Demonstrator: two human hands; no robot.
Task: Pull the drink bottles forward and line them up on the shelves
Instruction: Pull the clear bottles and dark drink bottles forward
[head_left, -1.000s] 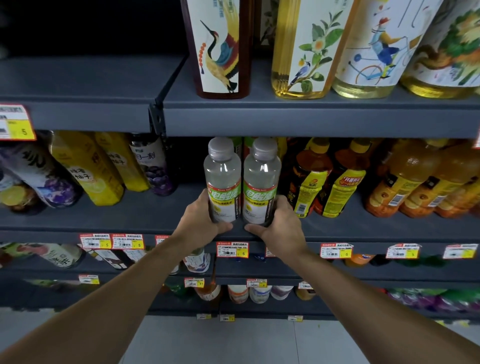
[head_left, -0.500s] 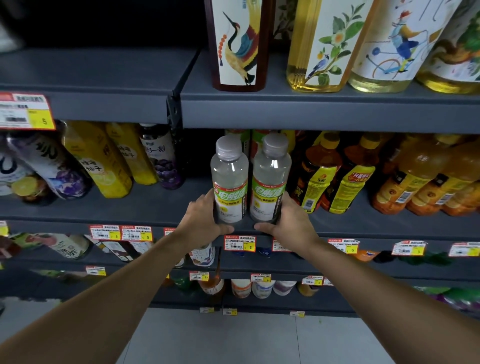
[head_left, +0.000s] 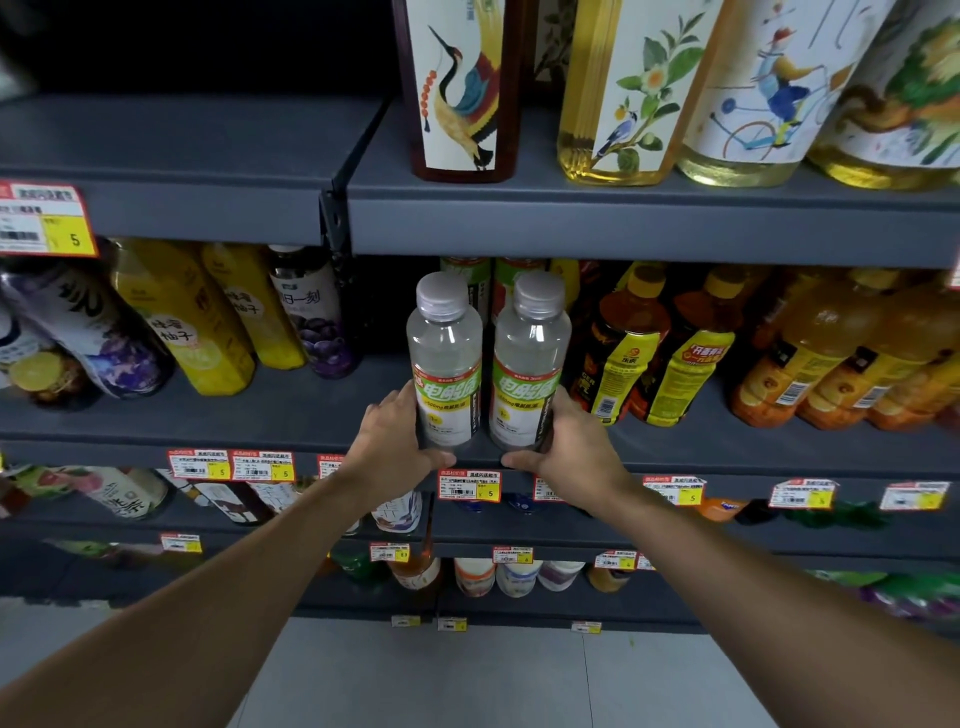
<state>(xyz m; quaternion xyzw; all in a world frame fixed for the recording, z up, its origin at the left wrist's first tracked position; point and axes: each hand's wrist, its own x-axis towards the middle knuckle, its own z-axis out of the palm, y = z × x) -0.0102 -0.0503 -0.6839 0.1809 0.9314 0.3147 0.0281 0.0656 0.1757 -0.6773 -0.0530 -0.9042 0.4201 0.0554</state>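
On the middle shelf (head_left: 727, 452), two clear drink bottles with grey caps and green-banded labels stand upright just beside each other at the near edge, above a price tag (head_left: 469, 486). The left hand (head_left: 395, 447) grips the lower part of the left clear bottle (head_left: 444, 364), its thumb lying across the bottle's foot. The right hand (head_left: 576, 447) grips the right clear bottle (head_left: 530, 364) the same way, so the hands are apart, each clamped on its own bottle. The step in hand looks like squaring this pair to the front lip. To do it well, the person would slide rather than lift, keeping both bases flat on the shelf. The bottles should stop level with each other just short of the lip, labels turned straight out. The low grip suits sliding, though tall bottles could tip if pulled fast. The right hand's knuckles sit close to the dark tea bottles (head_left: 623, 358) on the right, so an outward elbow could knock them. Those, and the orange drink bottles (head_left: 810, 364) beyond, stand farther back and likely need pulling forward too.
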